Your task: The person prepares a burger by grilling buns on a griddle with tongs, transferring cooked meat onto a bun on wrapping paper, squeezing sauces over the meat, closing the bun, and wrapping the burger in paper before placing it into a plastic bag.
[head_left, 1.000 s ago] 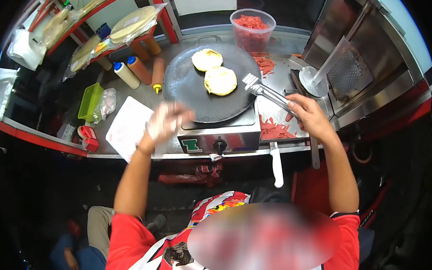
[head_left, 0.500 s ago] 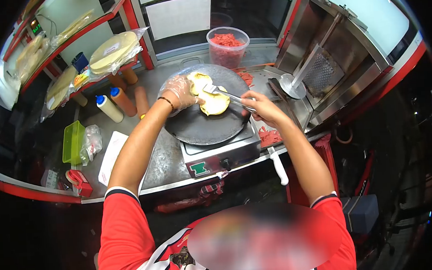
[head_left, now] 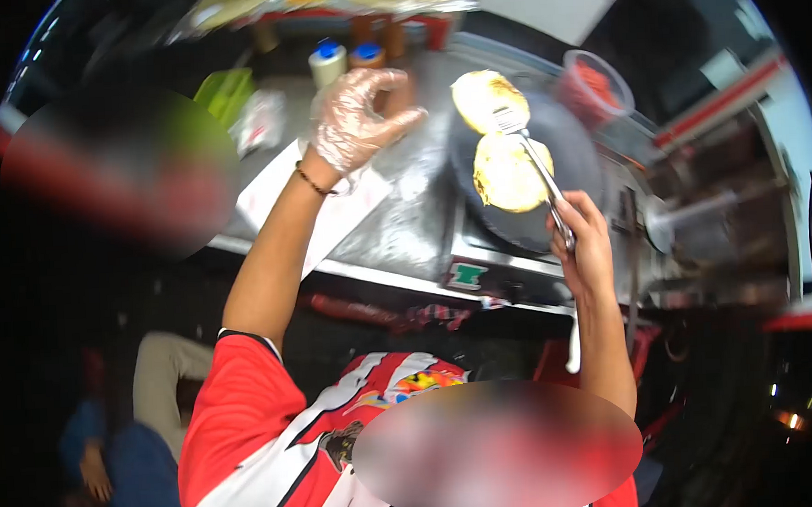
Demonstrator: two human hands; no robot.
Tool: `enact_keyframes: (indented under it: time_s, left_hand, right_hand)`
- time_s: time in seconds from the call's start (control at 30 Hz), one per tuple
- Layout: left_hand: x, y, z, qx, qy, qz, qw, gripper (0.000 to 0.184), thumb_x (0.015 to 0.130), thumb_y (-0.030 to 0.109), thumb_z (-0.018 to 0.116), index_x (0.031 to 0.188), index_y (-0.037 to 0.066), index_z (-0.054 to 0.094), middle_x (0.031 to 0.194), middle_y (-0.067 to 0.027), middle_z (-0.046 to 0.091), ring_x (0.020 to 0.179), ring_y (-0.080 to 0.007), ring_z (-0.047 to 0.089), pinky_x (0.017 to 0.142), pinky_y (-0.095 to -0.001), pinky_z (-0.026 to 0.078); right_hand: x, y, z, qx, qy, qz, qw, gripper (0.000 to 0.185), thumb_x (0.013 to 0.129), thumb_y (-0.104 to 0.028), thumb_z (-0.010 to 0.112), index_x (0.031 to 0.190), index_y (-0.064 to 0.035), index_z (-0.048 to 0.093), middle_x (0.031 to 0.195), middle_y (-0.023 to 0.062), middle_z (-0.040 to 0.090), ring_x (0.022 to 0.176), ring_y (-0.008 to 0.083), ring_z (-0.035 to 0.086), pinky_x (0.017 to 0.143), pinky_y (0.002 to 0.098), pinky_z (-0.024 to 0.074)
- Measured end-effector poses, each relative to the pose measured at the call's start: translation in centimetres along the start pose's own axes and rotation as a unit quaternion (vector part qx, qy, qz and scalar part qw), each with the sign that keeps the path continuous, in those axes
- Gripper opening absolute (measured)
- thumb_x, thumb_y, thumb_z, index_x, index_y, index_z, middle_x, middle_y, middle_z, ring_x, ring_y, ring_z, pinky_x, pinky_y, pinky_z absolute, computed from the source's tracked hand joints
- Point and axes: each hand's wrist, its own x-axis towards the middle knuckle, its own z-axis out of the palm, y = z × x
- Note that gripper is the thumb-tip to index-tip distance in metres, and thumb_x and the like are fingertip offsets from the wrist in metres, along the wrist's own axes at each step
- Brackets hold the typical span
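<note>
My left hand (head_left: 359, 118), in a clear plastic glove, is in the air above the white paper (head_left: 279, 191), left of the griddle. Its thumb and fingers are apart and nothing shows between them. My bare right hand (head_left: 581, 230) grips the handle of metal tongs (head_left: 540, 162). The tips of the tongs lie against the upper bread half (head_left: 488, 100) on the round dark griddle (head_left: 568, 135). The lower bread half (head_left: 509, 175) lies just below it, partly under the tongs.
Sauce bottles (head_left: 327, 67) stand behind my left hand, beside a green basket (head_left: 224, 96) and a plastic bag (head_left: 259, 122). A tub of red meat strips (head_left: 592, 86) is behind the griddle. A knife handle (head_left: 572, 346) juts over the counter edge. Another person's leg (head_left: 160, 386) shows at lower left.
The view has swung left. My left hand has moved from the bread on the griddle to above the paper. My right hand still holds the tongs at the bread.
</note>
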Motion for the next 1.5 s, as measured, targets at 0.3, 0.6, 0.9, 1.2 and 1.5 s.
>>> enact_keyframes:
  time_s: [0.3,0.6,0.9,1.2,1.5]
  left_hand:
    - [-16.8,-14.0,-12.5,0.162,-0.142,-0.259,0.941,0.055,0.082,0.041,0.079,0.132,0.025,0.065,0.138,-0.0148,0.057,0.127,-0.0355,0.053,0.108,-0.0443,0.043]
    - [-20.7,-16.5,-8.5,0.252,-0.249,-0.253,0.900,0.059,0.070,0.038,0.080,0.127,0.030,0.067,0.143,-0.0227,0.052,0.131,-0.0422,0.048,0.108,-0.0514,0.043]
    - [-18.2,-11.2,-7.8,0.229,-0.271,-0.150,0.923,0.055,0.075,0.020,0.081,0.127,0.008,0.067,0.139,-0.0216,0.053,0.129,-0.0379,0.049,0.109,-0.0469,0.041]
    - [-13.8,5.9,-3.5,-0.135,-0.224,-0.331,0.907,0.049,0.081,-0.004,0.072,0.129,-0.004,0.061,0.123,-0.0106,0.065,0.104,-0.0175,0.060,0.092,-0.0322,0.051]
    - [-15.5,16.9,2.1,-0.072,-0.179,-0.350,0.917,0.048,0.085,-0.006,0.069,0.132,0.000,0.059,0.123,-0.0101,0.065,0.105,-0.0170,0.061,0.091,-0.0308,0.050]
  right_hand:
    - [-1.2,17.1,25.5,0.098,-0.070,0.126,0.985,0.009,0.102,-0.017,0.058,0.104,-0.0102,0.053,0.080,0.0047,0.055,0.052,0.0076,0.040,0.043,0.0228,0.0279]
    - [-2.4,19.0,24.1,-0.036,-0.177,0.215,0.960,0.025,0.104,-0.024,0.056,0.121,-0.0106,0.044,0.083,0.0066,0.055,0.053,0.0096,0.044,0.044,0.0256,0.0362]
    - [-9.0,2.0,-2.0,-0.266,-0.073,-0.100,0.956,0.055,0.099,-0.022,0.059,0.146,-0.0070,0.035,0.103,0.0178,0.063,0.091,0.0280,0.062,0.083,0.0399,0.0474]
    - [5.7,8.5,-27.6,-0.529,0.177,-0.038,0.829,0.042,0.092,-0.014,0.060,0.128,0.0073,0.054,0.116,0.0342,0.061,0.103,0.0465,0.065,0.088,0.0545,0.0522]
    - [11.2,7.9,-28.0,-0.596,0.175,-0.141,0.771,0.040,0.091,-0.010,0.054,0.123,0.0134,0.054,0.105,0.0264,0.064,0.087,0.0370,0.073,0.074,0.0428,0.0613]
